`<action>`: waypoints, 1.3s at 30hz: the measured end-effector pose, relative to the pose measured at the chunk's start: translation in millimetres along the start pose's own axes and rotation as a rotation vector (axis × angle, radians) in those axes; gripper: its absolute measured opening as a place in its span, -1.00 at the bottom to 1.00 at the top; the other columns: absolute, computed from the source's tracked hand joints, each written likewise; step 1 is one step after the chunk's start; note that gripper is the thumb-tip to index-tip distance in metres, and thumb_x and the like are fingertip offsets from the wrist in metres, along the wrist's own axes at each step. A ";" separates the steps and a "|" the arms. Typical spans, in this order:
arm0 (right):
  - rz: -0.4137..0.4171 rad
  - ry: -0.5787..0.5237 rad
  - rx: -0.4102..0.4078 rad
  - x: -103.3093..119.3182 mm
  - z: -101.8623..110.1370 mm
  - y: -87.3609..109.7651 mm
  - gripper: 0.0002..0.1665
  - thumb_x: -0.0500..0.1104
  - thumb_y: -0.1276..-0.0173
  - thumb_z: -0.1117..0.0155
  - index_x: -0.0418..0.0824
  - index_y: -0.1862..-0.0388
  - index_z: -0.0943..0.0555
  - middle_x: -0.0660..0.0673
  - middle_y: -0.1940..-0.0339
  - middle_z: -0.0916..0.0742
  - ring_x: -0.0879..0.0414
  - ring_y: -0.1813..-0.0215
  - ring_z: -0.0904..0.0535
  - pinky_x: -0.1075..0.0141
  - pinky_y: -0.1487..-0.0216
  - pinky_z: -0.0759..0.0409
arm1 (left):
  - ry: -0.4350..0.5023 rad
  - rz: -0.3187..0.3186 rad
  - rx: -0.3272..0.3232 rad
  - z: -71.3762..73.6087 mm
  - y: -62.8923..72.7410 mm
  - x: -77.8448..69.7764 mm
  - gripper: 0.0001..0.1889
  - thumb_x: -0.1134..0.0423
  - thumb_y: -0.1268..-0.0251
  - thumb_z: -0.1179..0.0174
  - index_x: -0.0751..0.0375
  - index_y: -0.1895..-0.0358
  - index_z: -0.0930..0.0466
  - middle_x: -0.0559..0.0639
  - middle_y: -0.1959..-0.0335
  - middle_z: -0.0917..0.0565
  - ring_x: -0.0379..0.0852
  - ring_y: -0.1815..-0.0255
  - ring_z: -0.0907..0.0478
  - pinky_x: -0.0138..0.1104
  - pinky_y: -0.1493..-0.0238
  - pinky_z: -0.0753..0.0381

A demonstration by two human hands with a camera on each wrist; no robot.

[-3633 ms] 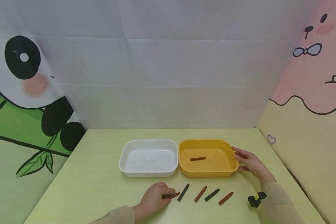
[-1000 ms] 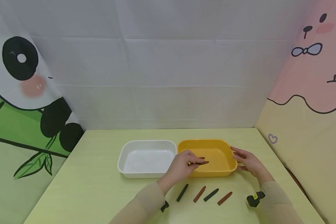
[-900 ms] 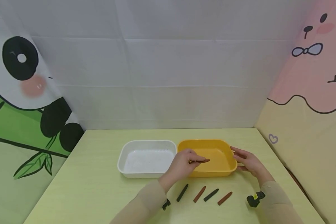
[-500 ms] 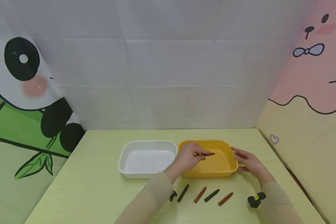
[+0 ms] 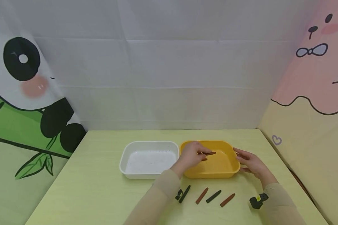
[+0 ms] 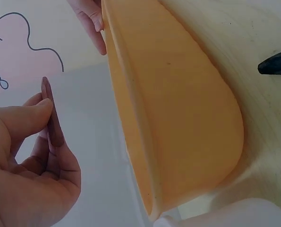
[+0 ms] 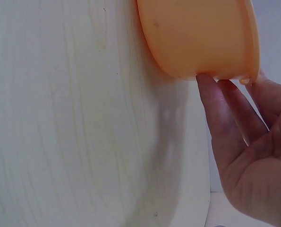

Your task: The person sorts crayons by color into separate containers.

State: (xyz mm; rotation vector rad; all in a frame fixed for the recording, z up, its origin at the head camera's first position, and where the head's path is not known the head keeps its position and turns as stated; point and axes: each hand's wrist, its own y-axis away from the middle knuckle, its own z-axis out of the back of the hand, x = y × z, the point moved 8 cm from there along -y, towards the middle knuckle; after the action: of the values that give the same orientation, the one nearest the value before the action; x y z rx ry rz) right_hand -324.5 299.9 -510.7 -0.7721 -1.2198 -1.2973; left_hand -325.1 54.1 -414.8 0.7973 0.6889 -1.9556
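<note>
My left hand pinches a brown crayon above the yellow tray. In the left wrist view, the crayon stands between the thumb and the fingers. Another brown crayon lies in the tray, partly hidden by that hand. At the tray's right end, my right hand rests its extended fingers against the wall and rim of the yellow tray. The right wrist view has those fingertips touching the tray's outer wall.
Left of the yellow tray stands a white tray. In front lie a dark crayon, a brown one, another dark one and another brown one. A pale back wall and painted side panels enclose the table.
My left hand has carried the brown crayon from the table's front left up over the yellow tray, lately shifting slightly farther away. My right hand has stayed at the tray's end.
</note>
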 end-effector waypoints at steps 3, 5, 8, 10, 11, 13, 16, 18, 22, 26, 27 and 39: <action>0.004 -0.009 0.004 -0.5 0.2 -0.2 -0.27 -0.10 -0.57 -0.09 -0.32 -0.56 -0.12 -0.53 -0.45 -0.27 0.01 -0.15 -0.57 0.17 0.07 -0.68 | 0.012 0.018 0.006 -4.4 -3.5 5.9 -0.74 0.51 -0.26 -0.28 0.15 0.09 -0.80 -0.17 0.36 -0.55 -0.23 0.39 -0.43 -0.52 0.39 -0.56; 0.008 -0.012 0.006 -0.5 0.4 -0.1 -0.28 -0.11 -0.57 -0.09 -0.32 -0.56 -0.11 -0.53 -0.45 -0.27 0.01 -0.14 -0.57 0.17 0.07 -0.68 | 0.004 0.025 0.004 -6.2 -5.8 9.1 -0.75 0.50 -0.27 -0.28 0.14 0.10 -0.81 -0.17 0.35 -0.56 -0.23 0.38 -0.43 -0.52 0.36 -0.56; 0.009 -0.007 0.000 -0.5 1.2 0.2 -0.28 -0.11 -0.57 -0.09 -0.32 -0.56 -0.12 -0.53 -0.45 -0.27 0.02 -0.13 -0.57 0.17 0.08 -0.69 | -0.023 0.022 -0.001 -8.3 -9.2 12.7 -0.76 0.49 -0.26 -0.29 0.12 0.12 -0.81 -0.16 0.34 -0.59 -0.24 0.37 -0.42 -0.52 0.32 -0.55; 0.007 -0.003 -0.003 -0.6 1.4 0.2 -0.29 -0.11 -0.57 -0.08 -0.32 -0.56 -0.13 -0.52 -0.45 -0.27 0.02 -0.12 -0.57 0.18 0.08 -0.69 | -0.037 0.018 -0.001 -9.8 -11.1 15.0 -0.75 0.50 -0.24 -0.29 0.12 0.13 -0.82 -0.15 0.33 -0.62 -0.24 0.36 -0.43 -0.51 0.30 -0.55; 0.005 -0.002 -0.004 -0.8 1.4 0.2 -0.29 -0.11 -0.57 -0.08 -0.31 -0.56 -0.13 -0.52 -0.45 -0.28 0.02 -0.12 -0.57 0.18 0.08 -0.69 | -0.037 0.019 0.003 -10.7 -11.8 16.2 -0.75 0.51 -0.24 -0.29 0.13 0.13 -0.81 -0.13 0.33 -0.63 -0.24 0.35 -0.43 -0.51 0.29 -0.56; 0.001 -0.004 -0.005 -1.2 1.4 0.0 -0.28 -0.10 -0.57 -0.09 -0.31 -0.56 -0.13 -0.52 -0.45 -0.27 0.02 -0.13 -0.57 0.18 0.08 -0.69 | -0.037 0.030 0.011 -12.8 -13.1 19.3 -0.74 0.53 -0.23 -0.28 0.15 0.12 -0.81 -0.11 0.31 -0.64 -0.24 0.33 -0.46 -0.51 0.27 -0.57; 0.005 -0.007 0.000 -1.0 0.9 -0.3 -0.28 -0.10 -0.57 -0.09 -0.31 -0.56 -0.12 -0.52 -0.45 -0.26 0.00 -0.15 -0.57 0.17 0.08 -0.68 | -0.044 0.046 0.021 -15.0 -14.6 22.9 -0.73 0.53 -0.22 -0.29 0.15 0.12 -0.81 -0.09 0.27 -0.68 -0.23 0.29 -0.51 -0.49 0.25 -0.58; 0.009 -0.009 0.001 -0.7 0.8 -0.4 -0.28 -0.11 -0.57 -0.09 -0.31 -0.56 -0.12 -0.52 -0.45 -0.27 0.00 -0.15 -0.57 0.17 0.08 -0.68 | -0.054 0.055 0.025 -16.0 -15.5 24.7 -0.74 0.52 -0.22 -0.30 0.14 0.12 -0.81 -0.08 0.25 -0.71 -0.23 0.29 -0.53 -0.48 0.26 -0.58; 0.013 -0.013 0.007 -0.5 0.4 -0.7 -0.28 -0.11 -0.57 -0.09 -0.31 -0.56 -0.12 -0.52 -0.45 -0.27 0.00 -0.15 -0.57 0.17 0.08 -0.68 | -0.050 0.071 0.025 -17.7 -17.1 28.5 -0.75 0.52 -0.21 -0.30 0.14 0.15 -0.82 -0.08 0.26 -0.72 -0.24 0.34 -0.54 -0.48 0.32 -0.57; 0.010 -0.018 0.007 -0.5 0.4 -0.9 -0.28 -0.10 -0.57 -0.09 -0.31 -0.57 -0.12 -0.52 -0.45 -0.28 0.01 -0.14 -0.58 0.17 0.08 -0.68 | -0.038 0.084 0.025 -20.4 -18.1 33.3 -0.76 0.53 -0.21 -0.30 0.15 0.17 -0.82 -0.09 0.27 -0.74 -0.25 0.31 -0.57 -0.49 0.26 -0.57; 0.009 -0.019 0.006 -0.5 0.5 -0.9 -0.28 -0.11 -0.57 -0.09 -0.31 -0.56 -0.12 -0.52 -0.45 -0.28 0.01 -0.14 -0.58 0.17 0.08 -0.68 | -0.037 0.085 0.024 -21.2 -18.3 34.6 -0.76 0.53 -0.21 -0.30 0.16 0.18 -0.83 -0.09 0.27 -0.74 -0.25 0.30 -0.57 -0.48 0.24 -0.58; -0.005 -0.012 -0.005 -0.1 2.2 0.0 -0.30 -0.12 -0.57 -0.08 -0.31 -0.56 -0.13 -0.52 -0.45 -0.28 0.01 -0.13 -0.58 0.18 0.08 -0.69 | -0.093 0.072 0.017 -28.5 -20.0 39.9 -0.81 0.45 -0.21 -0.34 0.11 0.20 -0.84 -0.15 0.31 -0.74 -0.27 0.35 -0.51 -0.48 0.27 -0.53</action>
State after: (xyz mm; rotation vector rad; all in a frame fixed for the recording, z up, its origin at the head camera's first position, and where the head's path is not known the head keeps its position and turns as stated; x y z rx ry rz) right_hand -324.9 302.1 -510.3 -0.7818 -1.2286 -1.3017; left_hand -351.2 62.9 -460.0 0.7268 0.5819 -1.9225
